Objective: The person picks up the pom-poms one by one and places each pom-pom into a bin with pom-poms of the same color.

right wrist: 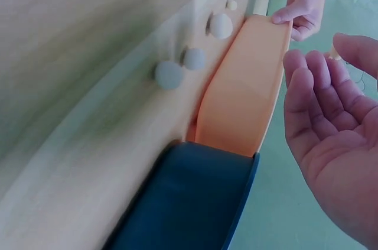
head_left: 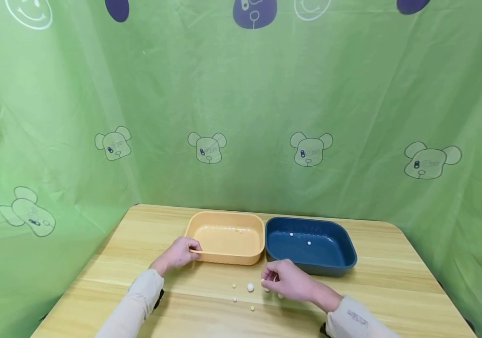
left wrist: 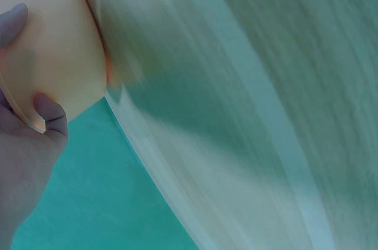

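Note:
My left hand (head_left: 178,253) grips the near left rim of the orange bin (head_left: 228,258), its thumb and fingers on either side of the wall. In the bin lie a few tiny yellow balls (head_left: 238,230). My right hand (head_left: 289,280) is over the table, in front of the blue bin (head_left: 308,268). Between its thumb and fingertip it pinches a small pale yellow ball (right wrist: 334,54), partly hidden by the fingers. A larger white ball (head_left: 250,287) lies left of this hand, with small yellow balls (head_left: 252,308) and a small white ball (head_left: 235,299) around it.
Two small white balls (head_left: 309,243) are inside the blue bin. The bins stand side by side on a wooden table (head_left: 190,305). More balls (head_left: 280,296) lie partly hidden under the right hand. A green printed curtain (head_left: 249,103) hangs behind and at both sides.

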Demonstrator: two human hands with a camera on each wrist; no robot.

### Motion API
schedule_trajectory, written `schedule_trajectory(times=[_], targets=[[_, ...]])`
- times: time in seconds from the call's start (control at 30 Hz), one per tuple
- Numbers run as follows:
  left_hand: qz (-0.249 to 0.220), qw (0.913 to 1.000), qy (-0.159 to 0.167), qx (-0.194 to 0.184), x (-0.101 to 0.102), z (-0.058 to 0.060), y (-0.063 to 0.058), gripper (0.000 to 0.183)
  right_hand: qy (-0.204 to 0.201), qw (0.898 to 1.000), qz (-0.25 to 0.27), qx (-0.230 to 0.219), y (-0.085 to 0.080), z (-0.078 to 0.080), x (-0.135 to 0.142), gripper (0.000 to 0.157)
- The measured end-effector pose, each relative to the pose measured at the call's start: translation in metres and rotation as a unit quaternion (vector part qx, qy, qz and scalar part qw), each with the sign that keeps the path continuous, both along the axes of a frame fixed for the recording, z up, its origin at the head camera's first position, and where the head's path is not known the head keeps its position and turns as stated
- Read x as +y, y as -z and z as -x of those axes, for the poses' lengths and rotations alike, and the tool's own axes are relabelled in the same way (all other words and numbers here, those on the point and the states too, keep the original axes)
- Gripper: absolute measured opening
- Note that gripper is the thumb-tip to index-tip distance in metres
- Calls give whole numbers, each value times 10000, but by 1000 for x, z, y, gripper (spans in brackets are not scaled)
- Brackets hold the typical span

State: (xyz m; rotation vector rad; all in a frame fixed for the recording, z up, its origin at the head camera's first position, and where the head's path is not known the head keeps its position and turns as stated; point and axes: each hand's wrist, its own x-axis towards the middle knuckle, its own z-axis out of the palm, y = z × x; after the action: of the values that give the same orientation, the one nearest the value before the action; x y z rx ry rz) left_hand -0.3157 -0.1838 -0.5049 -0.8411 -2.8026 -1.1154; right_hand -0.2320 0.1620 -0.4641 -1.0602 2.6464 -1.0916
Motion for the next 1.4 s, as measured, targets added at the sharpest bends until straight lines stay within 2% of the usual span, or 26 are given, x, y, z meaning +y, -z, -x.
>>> schedule_trajectory(times=[0.4,0.73,0.87,1.0,1.4], targets=[[125,9999,-73,15,0,1,2,15,303,9993,152,127,-10,13,-9,12],[146,9998,-23,100,0,1,1,14,766,9965,312,93,-17,28,-19,10],[132,9996,47,237,-1,3,2,14,932,9951,327,52,-17,36,-24,9],[131,9997,56,202,-1,3,3,13,1075,9936,334,-84,-16,43,-27,9],[130,9998,33,127,-1,3,2,13,1163,9927,318,-26,-12,54,-32,8]])
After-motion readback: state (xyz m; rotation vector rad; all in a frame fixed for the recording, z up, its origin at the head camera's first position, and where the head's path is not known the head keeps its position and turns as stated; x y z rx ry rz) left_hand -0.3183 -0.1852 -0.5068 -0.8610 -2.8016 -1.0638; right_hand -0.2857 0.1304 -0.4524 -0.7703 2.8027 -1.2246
